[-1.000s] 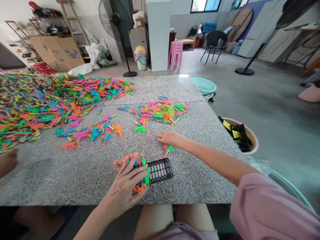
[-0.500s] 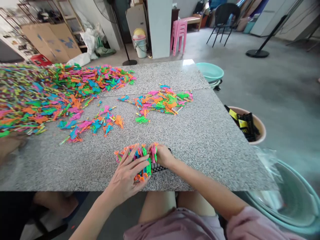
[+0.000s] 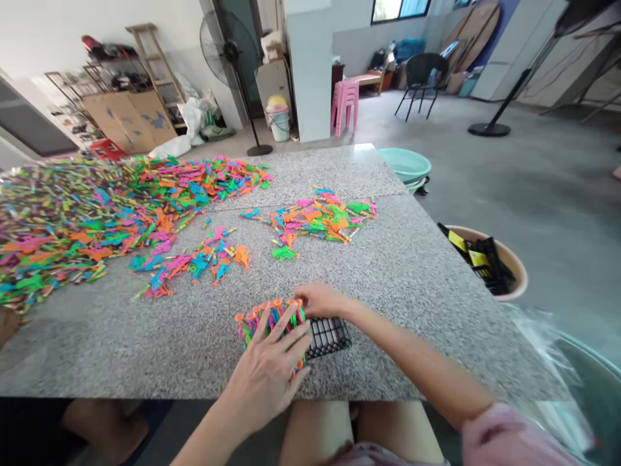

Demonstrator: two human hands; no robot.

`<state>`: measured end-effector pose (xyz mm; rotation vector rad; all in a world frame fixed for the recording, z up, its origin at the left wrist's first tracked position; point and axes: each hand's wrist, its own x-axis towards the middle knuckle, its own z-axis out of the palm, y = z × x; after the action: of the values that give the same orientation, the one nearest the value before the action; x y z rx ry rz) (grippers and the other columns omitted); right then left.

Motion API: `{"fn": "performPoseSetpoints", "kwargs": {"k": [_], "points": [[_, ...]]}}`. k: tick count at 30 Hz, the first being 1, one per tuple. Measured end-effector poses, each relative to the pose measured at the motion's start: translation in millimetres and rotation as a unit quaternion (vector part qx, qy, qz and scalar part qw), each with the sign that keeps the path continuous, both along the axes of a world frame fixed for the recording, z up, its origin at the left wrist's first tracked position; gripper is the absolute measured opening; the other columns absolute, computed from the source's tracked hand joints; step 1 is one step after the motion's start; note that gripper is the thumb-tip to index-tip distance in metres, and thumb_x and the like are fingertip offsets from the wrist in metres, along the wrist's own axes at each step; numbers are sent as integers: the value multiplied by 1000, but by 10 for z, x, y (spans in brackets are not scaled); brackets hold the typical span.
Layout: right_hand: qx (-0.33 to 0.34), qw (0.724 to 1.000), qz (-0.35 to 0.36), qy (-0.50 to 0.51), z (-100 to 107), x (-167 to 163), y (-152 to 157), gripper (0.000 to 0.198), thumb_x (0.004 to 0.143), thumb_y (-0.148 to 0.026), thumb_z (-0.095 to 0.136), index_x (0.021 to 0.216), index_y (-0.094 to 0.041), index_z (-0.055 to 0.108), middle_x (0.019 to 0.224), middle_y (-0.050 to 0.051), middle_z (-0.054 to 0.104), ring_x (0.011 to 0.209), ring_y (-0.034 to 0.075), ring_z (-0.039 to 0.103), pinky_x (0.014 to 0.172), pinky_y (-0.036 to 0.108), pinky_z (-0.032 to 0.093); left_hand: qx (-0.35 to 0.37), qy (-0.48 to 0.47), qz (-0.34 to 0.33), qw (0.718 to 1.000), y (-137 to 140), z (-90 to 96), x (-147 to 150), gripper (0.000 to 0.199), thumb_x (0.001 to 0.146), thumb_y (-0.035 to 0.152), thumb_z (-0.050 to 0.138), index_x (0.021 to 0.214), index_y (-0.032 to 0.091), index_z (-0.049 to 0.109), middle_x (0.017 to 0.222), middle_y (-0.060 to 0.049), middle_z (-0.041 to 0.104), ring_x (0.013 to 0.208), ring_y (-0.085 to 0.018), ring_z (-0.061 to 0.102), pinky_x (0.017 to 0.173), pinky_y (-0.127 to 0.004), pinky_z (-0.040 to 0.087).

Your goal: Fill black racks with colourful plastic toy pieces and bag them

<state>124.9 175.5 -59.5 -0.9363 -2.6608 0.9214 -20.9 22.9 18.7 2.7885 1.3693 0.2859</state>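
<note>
A black mesh basket [image 3: 330, 338] lies near the table's front edge, its right part showing bare bars. Its left part bears a tight row of bright plastic toys [image 3: 246, 330] with round orange ends. My left hand [image 3: 266, 362] lies over this row, its fingers spread and touching the toys. At the row's right end, my right hand [image 3: 317, 300] has its fingers curled round the top of a green plastic toy [image 3: 301, 314]. The fingertips are partly hidden.
A large heap of colourful toys [image 3: 92, 220] covers the table's left side. Two smaller piles, a near one [image 3: 194, 262] and a far one [image 3: 320, 217], lie beyond my hands. A tub of black baskets [image 3: 514, 265] stands right of the table. Another person's hand [image 3: 7, 323] shows at the left edge.
The view has tilted up, so the table sits lower. My right hand has brought the pink-and-green toys against the row's end; more bare basket shows. My left hand stays over the row.
</note>
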Motion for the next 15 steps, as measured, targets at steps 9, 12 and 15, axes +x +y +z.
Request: {"fn": "performPoseSetpoints", "kwargs": {"k": [9, 12, 15], "points": [[114, 977, -174, -50, -66, -318, 723, 40, 92, -5, 40, 122, -15, 63, 114, 13, 68, 111, 22, 59, 94, 31, 43, 31, 2, -4, 1000, 25, -56, -21, 26, 91, 29, 59, 116, 25, 64, 130, 1, 66, 138, -29, 43, 122, -56, 20], [119, 965, -227, -46, 131, 187, 570, 31, 92, -12, 42, 110, -14, 68, 101, 11, 72, 94, 20, 64, 81, 27, 44, 26, -5, -4, 1000, 25, -81, -34, 26, 92, 29, 58, 117, 24, 64, 131, 2, 65, 141, -29, 38, 122, -55, 17], [117, 950, -253, -140, 485, 782, 526, 28, 90, -17, 45, 101, -15, 70, 92, 10, 72, 87, 21, 66, 75, 28, 44, 19, -19, -5, 1000, 27, -109, -45, 26, 93, 29, 56, 117, 24, 64, 132, 1, 64, 143, -29, 34, 122, -56, 14]]}}
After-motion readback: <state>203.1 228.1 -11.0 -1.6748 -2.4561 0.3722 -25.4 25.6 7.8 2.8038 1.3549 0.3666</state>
